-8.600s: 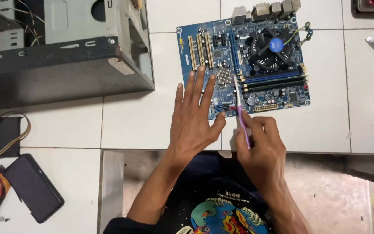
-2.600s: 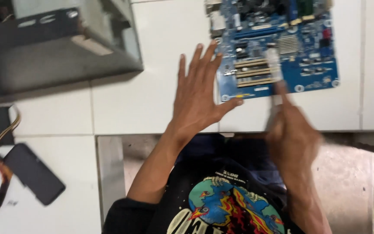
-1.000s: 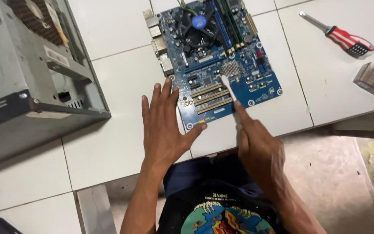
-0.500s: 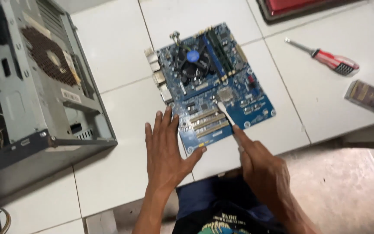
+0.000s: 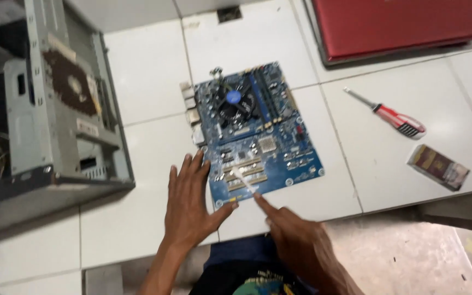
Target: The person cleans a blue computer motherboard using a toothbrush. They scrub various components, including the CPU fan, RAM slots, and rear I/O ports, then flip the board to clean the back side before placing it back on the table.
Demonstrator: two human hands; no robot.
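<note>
The blue rectangular circuit board with its black round cooling fan (image 5: 255, 134) lies flat near the front edge of the white tiled surface (image 5: 143, 76); my left hand (image 5: 192, 210) rests released and spread flat, fingertips on the board's near left corner, while my right hand (image 5: 296, 243) grasps a thin pale brush-like tool (image 5: 244, 180) whose tip sits on the cream expansion slots. I judge light, short strokes along the slots, with the left palm steadying the board, do this best. My right hand is blurred, so the tool's handle is hard to make out, and the grey open metal computer case (image 5: 45, 120) at the left edge is cut off.

Left hand (image 5: 188, 210) and right hand (image 5: 301, 246): bare, no rings or watch, forearms unsleeved. Dark shirt (image 5: 252, 276) with multicoloured printed graphic; blue trousers (image 5: 236, 251) below.
</note>
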